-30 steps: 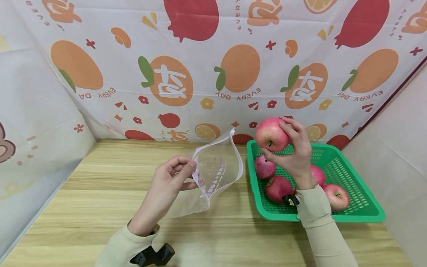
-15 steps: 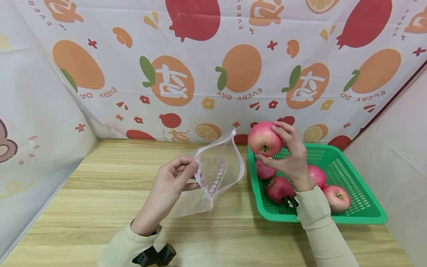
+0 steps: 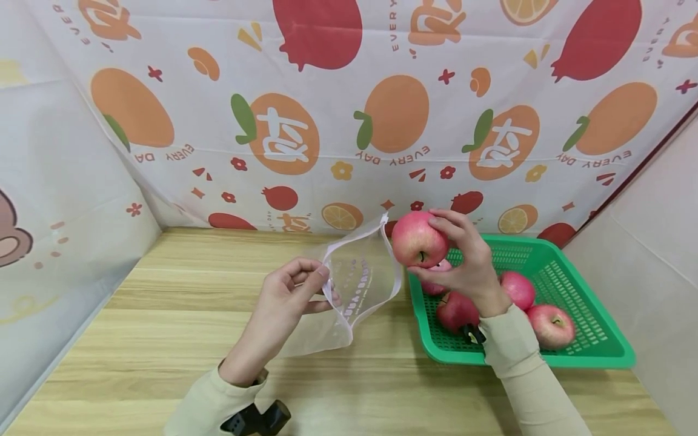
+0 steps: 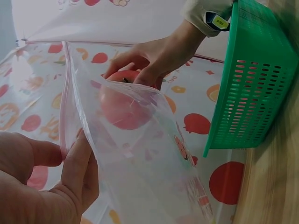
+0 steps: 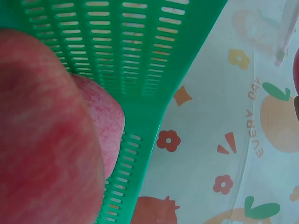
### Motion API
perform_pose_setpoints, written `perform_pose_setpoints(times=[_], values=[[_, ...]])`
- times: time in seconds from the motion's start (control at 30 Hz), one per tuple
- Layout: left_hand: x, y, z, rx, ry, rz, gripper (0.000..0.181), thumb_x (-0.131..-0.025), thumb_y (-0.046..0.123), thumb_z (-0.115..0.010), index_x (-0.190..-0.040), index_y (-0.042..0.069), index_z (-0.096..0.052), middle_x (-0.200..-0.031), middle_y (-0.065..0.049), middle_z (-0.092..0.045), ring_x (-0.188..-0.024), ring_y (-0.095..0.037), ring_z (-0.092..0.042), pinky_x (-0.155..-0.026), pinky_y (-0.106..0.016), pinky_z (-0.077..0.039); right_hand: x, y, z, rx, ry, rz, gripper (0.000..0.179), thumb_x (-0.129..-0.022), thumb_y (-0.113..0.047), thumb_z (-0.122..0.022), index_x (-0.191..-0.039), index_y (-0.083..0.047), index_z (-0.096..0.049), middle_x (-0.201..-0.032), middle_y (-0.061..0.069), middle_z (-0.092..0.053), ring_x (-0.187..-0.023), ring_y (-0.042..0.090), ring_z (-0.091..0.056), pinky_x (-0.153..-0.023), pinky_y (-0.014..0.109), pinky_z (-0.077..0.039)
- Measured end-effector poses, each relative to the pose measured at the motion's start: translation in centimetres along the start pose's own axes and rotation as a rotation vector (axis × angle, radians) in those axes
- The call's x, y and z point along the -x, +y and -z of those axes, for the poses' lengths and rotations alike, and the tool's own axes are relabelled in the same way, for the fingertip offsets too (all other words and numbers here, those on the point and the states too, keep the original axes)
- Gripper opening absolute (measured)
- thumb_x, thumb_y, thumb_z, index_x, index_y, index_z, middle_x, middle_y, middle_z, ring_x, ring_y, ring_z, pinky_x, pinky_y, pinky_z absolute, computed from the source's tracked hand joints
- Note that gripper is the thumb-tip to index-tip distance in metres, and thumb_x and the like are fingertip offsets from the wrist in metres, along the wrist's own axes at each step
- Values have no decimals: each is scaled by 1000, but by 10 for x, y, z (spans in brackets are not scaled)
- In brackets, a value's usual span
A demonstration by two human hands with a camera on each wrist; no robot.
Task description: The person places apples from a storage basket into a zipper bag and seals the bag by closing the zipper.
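My left hand [image 3: 291, 290] pinches the near-left edge of a clear zip bag [image 3: 362, 284] between thumb and fingers. The bag's mouth gapes toward the right, with purple print showing inside. A red apple [image 3: 418, 239] is held in my right hand [image 3: 471, 260], thumb below and fingers over the top, right at the bag's upper right rim. Through the bag's film in the left wrist view, that same apple [image 4: 124, 105] shows beyond the mouth. Only a sliver of the held apple [image 5: 296, 70] enters the right wrist view.
Under my right forearm stands a green plastic basket [image 3: 589, 363] holding several apples, among them one apple [image 3: 551, 326] at the front. The wooden tabletop [image 3: 180, 339] runs left of it. A fruit-print cloth [image 3: 338, 127] hangs behind, and pale side sheets flank the table.
My right hand has carried the apple left and down, from above the basket to the bag's rim. The left hand keeps its pinch with the bag nearly still.
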State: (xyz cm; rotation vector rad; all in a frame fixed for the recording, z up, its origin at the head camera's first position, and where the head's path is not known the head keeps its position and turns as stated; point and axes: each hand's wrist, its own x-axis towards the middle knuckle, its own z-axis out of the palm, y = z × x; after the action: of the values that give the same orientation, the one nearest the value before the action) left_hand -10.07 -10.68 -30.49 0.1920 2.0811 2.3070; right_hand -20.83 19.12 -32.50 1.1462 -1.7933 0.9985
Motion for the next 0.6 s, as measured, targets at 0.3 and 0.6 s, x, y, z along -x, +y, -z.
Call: perform_pose_setpoints(times=[0.3,0.6], values=[[0,-1,-1,1,-2,6,24,-104,11,-59,-110,-12,-55,-83,-3,-68,-79,-14,-70,-78,-38,-65,-3,-5,-7,7,-42,30,68,-82,-45,-84,-125,2,-59,-132,25,-59,-121,35,-58,-106,25,-53],[0,0,-3,-6,3,19,26,-104,11,-59,-112,-13,-55,-85,-4,-69,-82,-14,-70,-79,-38,-65,-3,-6,-11,5,-82,88,66,-83,-46,-83,-124,2,-61,-130,27,-59,-121,33,-60,-107,27,-52]])
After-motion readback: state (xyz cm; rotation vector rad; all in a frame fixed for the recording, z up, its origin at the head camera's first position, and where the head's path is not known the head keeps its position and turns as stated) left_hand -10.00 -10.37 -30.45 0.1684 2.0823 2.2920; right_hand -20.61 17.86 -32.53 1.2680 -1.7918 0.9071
